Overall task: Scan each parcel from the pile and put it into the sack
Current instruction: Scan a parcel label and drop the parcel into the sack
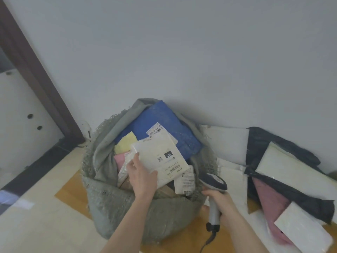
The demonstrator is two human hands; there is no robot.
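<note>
— Where's the parcel?
— My left hand (141,177) grips the white parcel (160,159) by its near edge, label up, over the open sack (109,198)
— And the other hand?
— My right hand (221,203) is wrapped round the scanner (215,194) handle, just beside the sack; the pile (284,172) lies right of it

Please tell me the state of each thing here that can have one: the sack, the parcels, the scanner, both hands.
sack: open, nearly full
white parcel: held over the sack, label up
left hand: grips the white parcel
scanner: held, pointing toward the sack
right hand: grips the scanner
blue parcel: in the sack
</note>
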